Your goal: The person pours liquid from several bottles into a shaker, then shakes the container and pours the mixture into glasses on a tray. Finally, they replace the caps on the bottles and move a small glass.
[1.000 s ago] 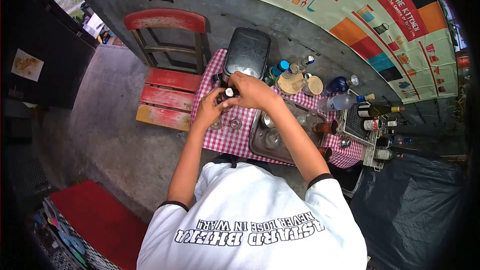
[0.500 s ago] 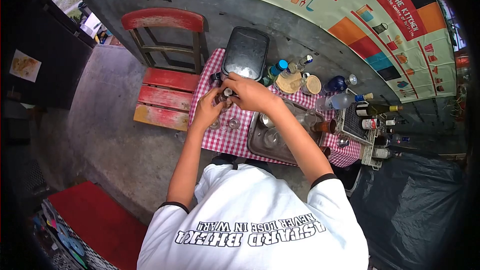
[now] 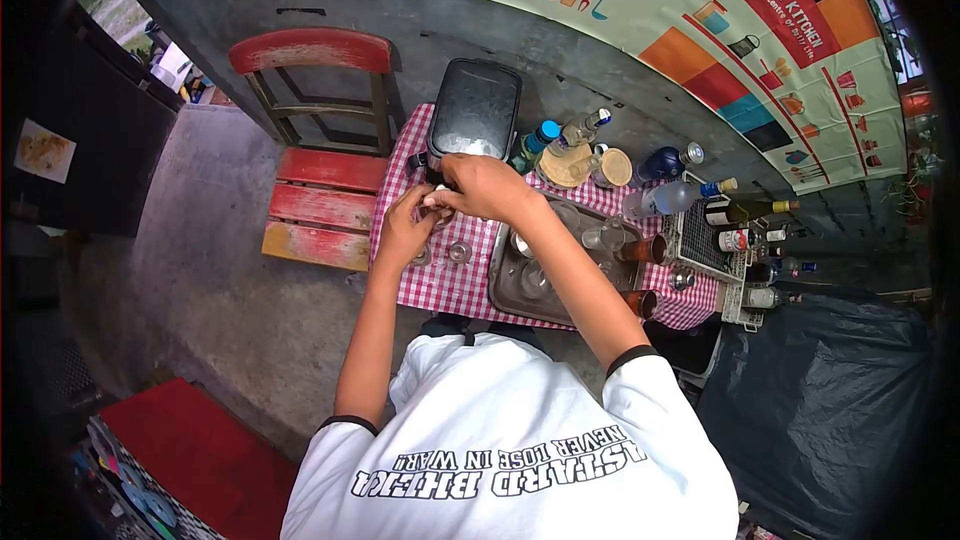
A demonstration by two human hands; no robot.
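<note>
Over the left end of a red-checked tablecloth [image 3: 430,290], both hands meet around a small glass container with a pale top [image 3: 442,219]. My left hand [image 3: 403,227] wraps its fingers round the left side. From above and the right, my right hand [image 3: 487,187] closes its fingers at the top; they hide most of the container, so its kind does not show. Just below stand two small clear glasses, one glass [image 3: 459,253] apart from the hands and another glass [image 3: 421,257] under my left wrist. Behind the hands is a dark lidded box [image 3: 477,105].
A metal tray [image 3: 502,285] holds clear glasses and a brown tumbler [image 3: 645,250]. Behind it stand a blue-capped bottle [image 3: 532,147], more bottles and a wire rack [image 3: 697,240] with several bottles. A red chair [image 3: 325,205] stands left of the table.
The whole view has shifted slightly. My right fingers have moved over the container's top, covering more of it; both hands stay together around it.
</note>
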